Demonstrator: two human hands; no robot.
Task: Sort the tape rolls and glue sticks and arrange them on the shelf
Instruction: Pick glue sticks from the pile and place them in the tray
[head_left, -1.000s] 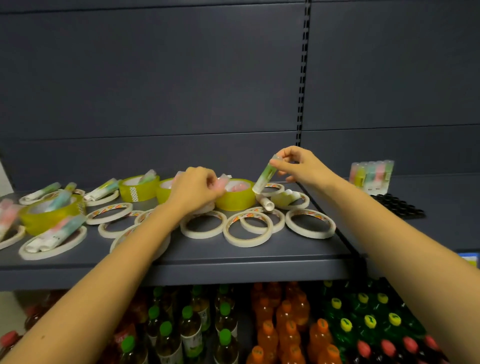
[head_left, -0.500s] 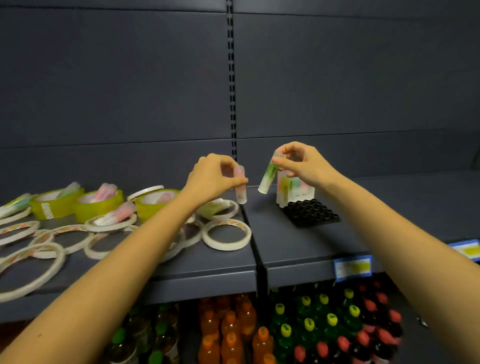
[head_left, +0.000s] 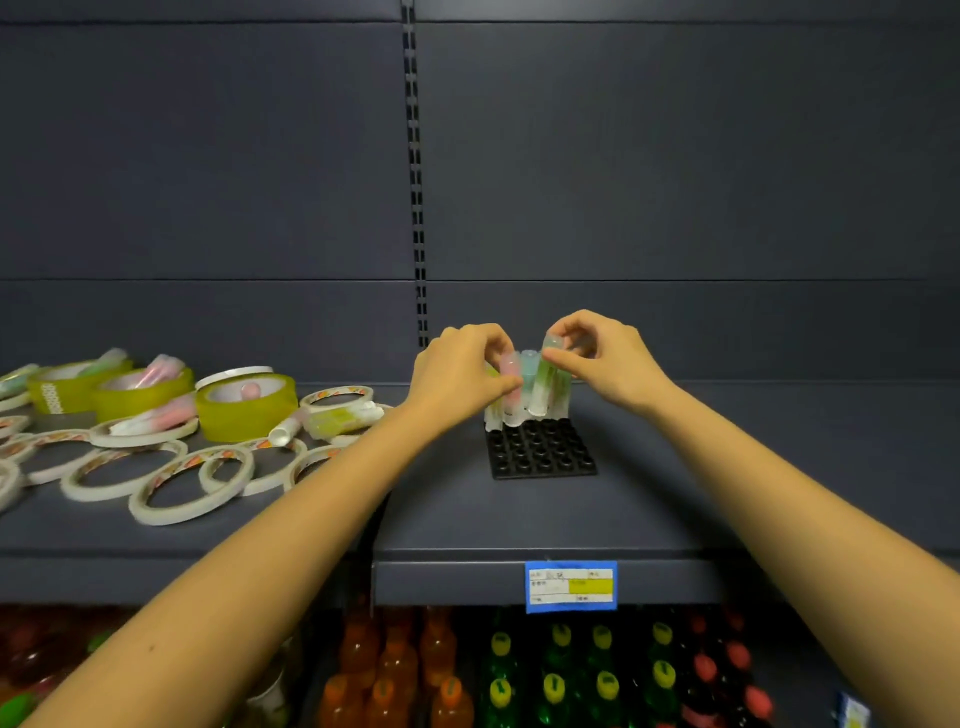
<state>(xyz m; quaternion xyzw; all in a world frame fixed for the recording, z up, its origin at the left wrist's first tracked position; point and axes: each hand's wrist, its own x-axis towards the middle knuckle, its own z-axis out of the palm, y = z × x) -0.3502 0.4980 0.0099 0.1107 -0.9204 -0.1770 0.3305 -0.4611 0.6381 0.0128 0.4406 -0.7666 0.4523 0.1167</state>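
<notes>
My left hand (head_left: 462, 371) grips a pink glue stick (head_left: 510, 382) and my right hand (head_left: 602, 358) grips a green glue stick (head_left: 543, 384). Both sticks stand upright at the back row of a black holder tray (head_left: 543, 452) with round sockets, next to several pastel glue sticks (head_left: 529, 371) standing there. On the left shelf section lie several white tape rolls (head_left: 187, 491), three yellow-green tape rolls (head_left: 244, 410) and loose glue sticks (head_left: 343, 420).
The grey shelf (head_left: 519, 519) has a dark back wall and a slotted upright (head_left: 415, 182) between its two sections. A blue and yellow price label (head_left: 570, 586) hangs on the front edge. Bottles with orange, green and red caps (head_left: 550, 675) fill the shelf below.
The view has swung right. Both hands have carried their glue sticks from above the shelf down to the back row of the black tray.
</notes>
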